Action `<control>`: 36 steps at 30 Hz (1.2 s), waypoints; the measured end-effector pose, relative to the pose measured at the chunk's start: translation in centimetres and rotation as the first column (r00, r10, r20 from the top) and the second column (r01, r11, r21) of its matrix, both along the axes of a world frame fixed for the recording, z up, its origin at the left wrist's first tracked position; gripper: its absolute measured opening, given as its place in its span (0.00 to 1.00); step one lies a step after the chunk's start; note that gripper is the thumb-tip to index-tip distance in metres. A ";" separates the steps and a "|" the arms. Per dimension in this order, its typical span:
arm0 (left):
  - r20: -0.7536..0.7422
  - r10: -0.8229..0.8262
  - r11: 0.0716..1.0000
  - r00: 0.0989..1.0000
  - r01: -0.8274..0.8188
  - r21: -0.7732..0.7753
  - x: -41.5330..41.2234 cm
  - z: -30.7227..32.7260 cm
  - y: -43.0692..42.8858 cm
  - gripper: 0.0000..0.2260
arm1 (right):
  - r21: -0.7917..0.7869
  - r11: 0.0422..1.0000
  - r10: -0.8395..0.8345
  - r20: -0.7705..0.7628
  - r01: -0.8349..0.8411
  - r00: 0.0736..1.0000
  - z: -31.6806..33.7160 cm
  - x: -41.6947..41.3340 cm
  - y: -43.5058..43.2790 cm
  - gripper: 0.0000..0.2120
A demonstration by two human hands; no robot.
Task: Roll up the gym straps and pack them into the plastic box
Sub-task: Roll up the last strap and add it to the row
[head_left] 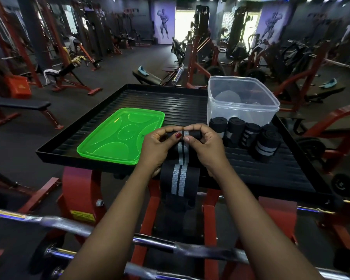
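On a black ribbed tray (190,104) atop a red gym frame (79,190), both hands closed around the rolled end of a black strap with grey stripes (180,178); left hand (158,146) pinching the roll from the left side, thumb with red-painted nail pressed on top, right hand (205,147) gripping it from the right, fingertips of the two hands nearly meeting over the roll. Unrolled length of the strap lying flat towards the near edge of the tray, spilling over that edge and hanging down in front of the frame. Just right of the right hand, four finished rolls (244,136) of black-and-grey strap set side by side in a row on the tray, touching one another. Directly behind that row, at the far right corner of the tray, a clear plastic box (242,100), open at the top, no strap rolls visible inside. Left of the hands, a green lid (121,136) lying flat on the tray, apart from the box. In the near foreground, chrome barbell bars (73,225) crossing below the forearms. Beyond the tray, a dim gym floor with benches and red machines
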State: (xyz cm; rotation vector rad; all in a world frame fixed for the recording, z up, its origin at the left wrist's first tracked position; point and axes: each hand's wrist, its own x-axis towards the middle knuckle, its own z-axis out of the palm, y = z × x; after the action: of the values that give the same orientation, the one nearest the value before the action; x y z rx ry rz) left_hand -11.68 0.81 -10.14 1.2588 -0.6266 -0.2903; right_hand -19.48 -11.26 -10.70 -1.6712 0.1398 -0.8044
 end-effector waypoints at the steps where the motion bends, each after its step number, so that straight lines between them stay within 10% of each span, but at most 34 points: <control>1: -0.015 0.007 1.000 1.000 -0.007 -0.009 -0.1 0.0 0.0 0.08 | -0.011 1.000 0.015 -0.002 -0.015 1.000 0.0 0.1 0.1 0.13; 20: -0.117 0.082 0.996 0.990 -0.078 0.039 0.0 -0.1 -0.3 0.13 | -0.032 0.980 -0.196 -0.119 0.194 0.973 0.1 0.2 0.0 0.13; 36: 0.001 0.199 0.979 0.980 -0.199 0.046 -0.4 0.1 0.0 0.13 | 0.097 0.992 -0.064 -0.127 0.077 0.990 0.0 0.2 0.3 0.14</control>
State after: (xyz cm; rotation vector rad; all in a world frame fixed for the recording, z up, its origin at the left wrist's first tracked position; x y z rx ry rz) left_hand -12.08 0.83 -10.00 1.3535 -0.4882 -0.1409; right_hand -19.33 -10.94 -10.65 -1.6268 0.3231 -0.7343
